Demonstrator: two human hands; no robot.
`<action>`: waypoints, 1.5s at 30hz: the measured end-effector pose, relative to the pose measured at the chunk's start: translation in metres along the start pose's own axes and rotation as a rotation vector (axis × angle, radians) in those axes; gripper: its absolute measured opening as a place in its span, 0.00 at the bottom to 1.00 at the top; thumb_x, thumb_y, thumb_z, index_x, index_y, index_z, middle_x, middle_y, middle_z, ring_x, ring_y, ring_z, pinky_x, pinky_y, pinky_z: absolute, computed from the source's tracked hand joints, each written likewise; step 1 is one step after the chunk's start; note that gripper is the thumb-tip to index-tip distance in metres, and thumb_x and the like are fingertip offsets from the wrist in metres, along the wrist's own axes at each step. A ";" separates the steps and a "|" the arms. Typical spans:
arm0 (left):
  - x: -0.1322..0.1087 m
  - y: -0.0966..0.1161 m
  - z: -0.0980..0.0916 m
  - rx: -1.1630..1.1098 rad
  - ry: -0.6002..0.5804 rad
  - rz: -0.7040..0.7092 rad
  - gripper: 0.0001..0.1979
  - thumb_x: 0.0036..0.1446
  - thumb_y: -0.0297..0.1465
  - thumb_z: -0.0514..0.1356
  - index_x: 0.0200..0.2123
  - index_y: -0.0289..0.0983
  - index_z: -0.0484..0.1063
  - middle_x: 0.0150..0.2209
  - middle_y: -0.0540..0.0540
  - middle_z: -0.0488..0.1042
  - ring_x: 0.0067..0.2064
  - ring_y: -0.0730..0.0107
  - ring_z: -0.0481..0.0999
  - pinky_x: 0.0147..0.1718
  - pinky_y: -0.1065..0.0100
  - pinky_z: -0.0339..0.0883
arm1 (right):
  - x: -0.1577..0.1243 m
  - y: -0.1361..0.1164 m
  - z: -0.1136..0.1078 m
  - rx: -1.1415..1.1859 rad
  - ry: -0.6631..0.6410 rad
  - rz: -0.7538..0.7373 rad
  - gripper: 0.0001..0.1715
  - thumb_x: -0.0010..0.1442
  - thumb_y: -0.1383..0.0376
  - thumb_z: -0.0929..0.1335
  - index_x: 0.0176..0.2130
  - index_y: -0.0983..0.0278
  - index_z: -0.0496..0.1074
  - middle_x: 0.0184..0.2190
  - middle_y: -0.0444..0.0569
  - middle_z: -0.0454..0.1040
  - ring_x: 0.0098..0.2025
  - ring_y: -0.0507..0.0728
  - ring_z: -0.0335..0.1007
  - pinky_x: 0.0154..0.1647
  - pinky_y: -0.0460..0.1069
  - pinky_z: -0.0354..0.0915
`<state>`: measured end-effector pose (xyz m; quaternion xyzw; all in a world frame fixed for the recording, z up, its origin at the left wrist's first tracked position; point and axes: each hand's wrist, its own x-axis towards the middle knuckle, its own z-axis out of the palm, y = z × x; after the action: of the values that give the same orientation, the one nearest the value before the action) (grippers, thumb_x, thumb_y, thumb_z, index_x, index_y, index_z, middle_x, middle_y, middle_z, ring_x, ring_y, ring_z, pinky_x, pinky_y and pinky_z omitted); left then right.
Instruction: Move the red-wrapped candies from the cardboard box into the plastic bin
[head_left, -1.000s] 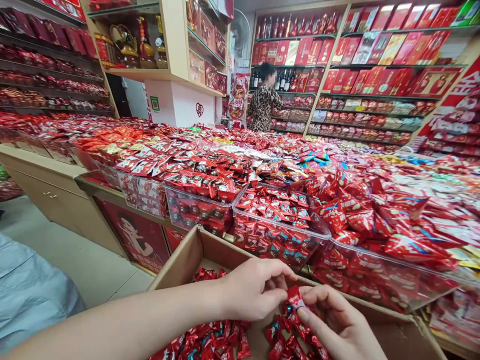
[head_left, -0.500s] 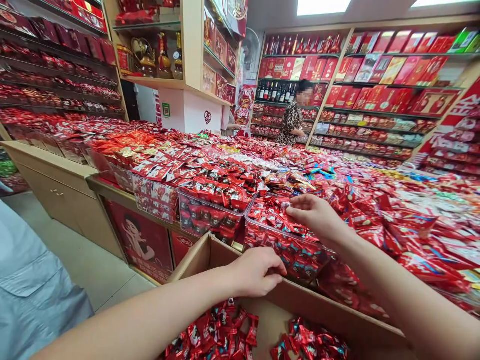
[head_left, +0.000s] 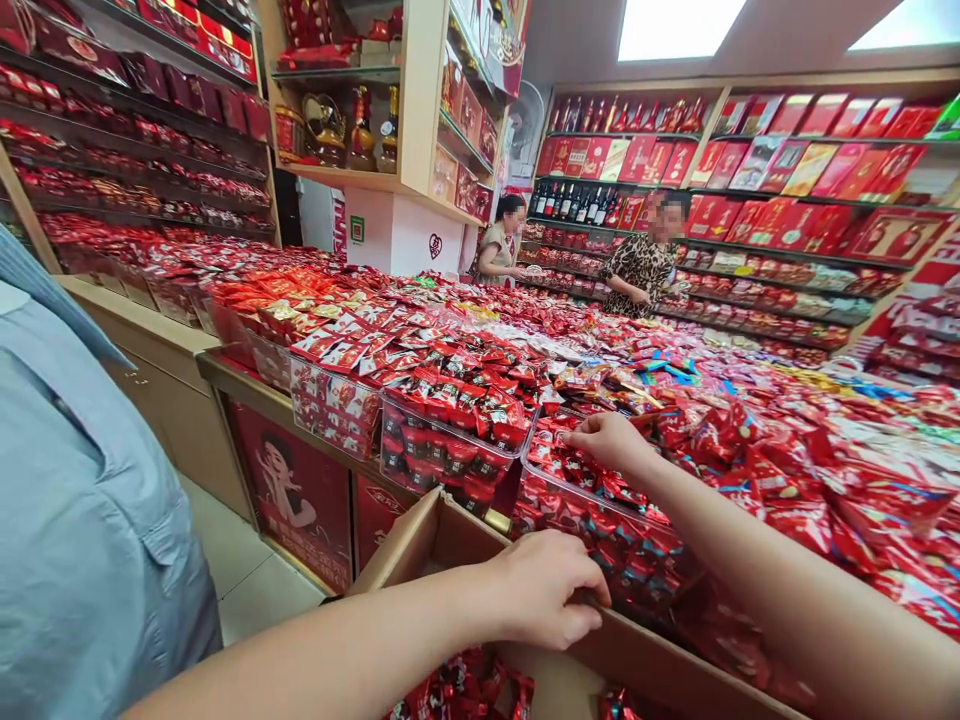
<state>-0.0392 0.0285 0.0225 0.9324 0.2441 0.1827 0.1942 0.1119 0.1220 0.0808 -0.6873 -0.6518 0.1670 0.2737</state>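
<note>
Glass shelves (head_left: 337,75) stand behind crinkled candies (head_left: 553,458); right hand (head_left: 611,444) pinches narrowly, left hand (head_left: 551,590) curls loosely, holdings unclear.

The candies (head_left: 550,462) are wrapped in glossy, crinkled film and are held in bins (head_left: 592,500) moulded from clear, shiny plastic. The box (head_left: 660,645) is made of matt cardboard. The shirt (head_left: 82,490) is sewn from matt, creased cloth; the cabinet (head_left: 421,100) is faced with smooth, wood-like panels.

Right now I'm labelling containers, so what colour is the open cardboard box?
The box is brown, clearest in the head view.
</note>
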 end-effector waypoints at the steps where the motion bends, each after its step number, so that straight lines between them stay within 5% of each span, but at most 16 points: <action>1: -0.001 0.000 0.000 -0.002 -0.006 -0.002 0.10 0.46 0.35 0.55 0.34 0.41 0.70 0.30 0.49 0.67 0.36 0.70 0.67 0.36 0.71 0.61 | 0.001 -0.001 -0.002 -0.055 0.008 -0.024 0.12 0.42 0.60 0.67 0.16 0.65 0.66 0.13 0.48 0.68 0.17 0.53 0.62 0.16 0.46 0.55; 11: 0.000 0.001 0.000 0.005 -0.042 -0.015 0.11 0.46 0.35 0.56 0.34 0.40 0.70 0.31 0.49 0.67 0.36 0.69 0.66 0.36 0.70 0.61 | 0.035 -0.021 -0.006 -0.396 0.080 -0.290 0.18 0.49 0.65 0.63 0.41 0.67 0.69 0.36 0.54 0.74 0.37 0.58 0.68 0.36 0.48 0.59; 17: 0.003 0.000 0.001 -0.004 -0.059 -0.042 0.11 0.45 0.36 0.56 0.35 0.41 0.70 0.31 0.49 0.67 0.36 0.69 0.66 0.36 0.70 0.61 | 0.044 -0.015 0.000 -0.501 0.001 -0.369 0.09 0.46 0.68 0.64 0.28 0.64 0.74 0.27 0.50 0.76 0.31 0.56 0.69 0.32 0.46 0.60; 27: 0.001 0.000 0.001 -0.010 -0.030 -0.004 0.10 0.45 0.35 0.56 0.33 0.41 0.71 0.30 0.50 0.68 0.34 0.71 0.67 0.35 0.72 0.61 | 0.035 -0.015 0.001 -0.522 -0.089 -0.430 0.10 0.48 0.65 0.64 0.28 0.62 0.74 0.28 0.48 0.76 0.32 0.55 0.69 0.32 0.45 0.60; 37: 0.001 0.000 0.001 -0.014 -0.043 -0.016 0.11 0.45 0.35 0.56 0.34 0.41 0.70 0.31 0.50 0.68 0.36 0.70 0.67 0.36 0.71 0.61 | 0.038 -0.011 0.007 -0.500 0.022 -0.425 0.17 0.46 0.75 0.59 0.35 0.66 0.71 0.35 0.52 0.74 0.37 0.56 0.68 0.36 0.45 0.59; 45: 0.000 0.001 0.000 -0.014 -0.034 -0.012 0.11 0.45 0.36 0.56 0.34 0.41 0.71 0.30 0.49 0.68 0.35 0.70 0.67 0.35 0.72 0.61 | 0.034 -0.006 0.002 -0.475 0.082 -0.348 0.14 0.49 0.70 0.61 0.34 0.65 0.72 0.33 0.51 0.75 0.35 0.56 0.69 0.36 0.46 0.60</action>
<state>-0.0387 0.0281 0.0226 0.9324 0.2450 0.1675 0.2061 0.1090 0.1562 0.0870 -0.6160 -0.7692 -0.0675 0.1558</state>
